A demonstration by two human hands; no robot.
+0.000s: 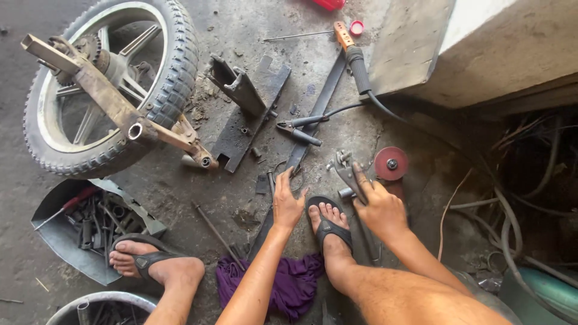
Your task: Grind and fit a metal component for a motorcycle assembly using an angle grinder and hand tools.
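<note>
stained grey concrete workshop floor, littered with metal scraps, seen from above by a squatting person in flip-flops. left hand (288,203) is spread flat, fingers open, pressing on a long flat dark steel bar (319,108) that runs diagonally across the floor. right hand (379,207) is closed around the body of a grey angle grinder with a red cutting disc (391,164), just right of the bar.

risks, judged: bare toes in the black sandal (328,225) sit between both hands, near the disc; a slip or kickback could reach foot or fingers. purple cloth (289,283) by the shins could snag.

unclear: grinder body mostly hidden under the hand; whether disc spins cannot tell; bar's lower end lost behind the wrist.
</note>
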